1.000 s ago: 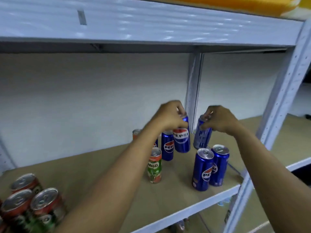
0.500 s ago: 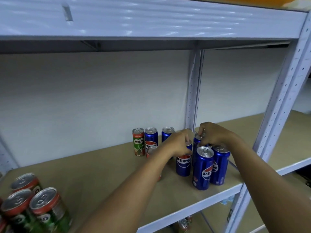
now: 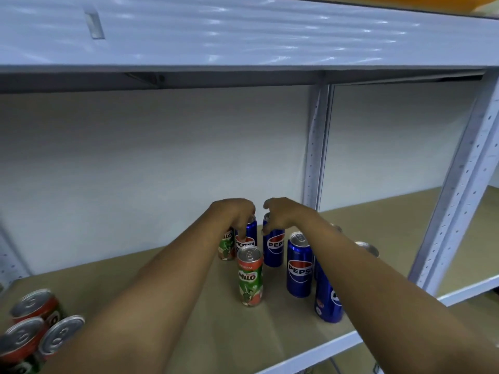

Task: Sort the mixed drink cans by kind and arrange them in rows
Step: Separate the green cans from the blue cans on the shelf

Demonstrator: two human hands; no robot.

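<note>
Milo cans (image 3: pixel 40 327) cluster at the shelf's (image 3: pixel 216 333) left edge; another Milo can (image 3: pixel 250 276) stands mid-shelf. The left hand (image 3: pixel 235 214) curls over a Pepsi can (image 3: pixel 249 233) at the back, the right hand (image 3: pixel 283 214) grips its neighbour (image 3: pixel 274 244); either forearm risks toppling the nearer upright cans

I count six blue Pepsi cans (image 3: pixel 299 265) on the shelf (image 3: pixel 216 333), two mostly hidden. Milo cans (image 3: pixel 250 276): two in the middle and three at bottom left, five total.
</note>
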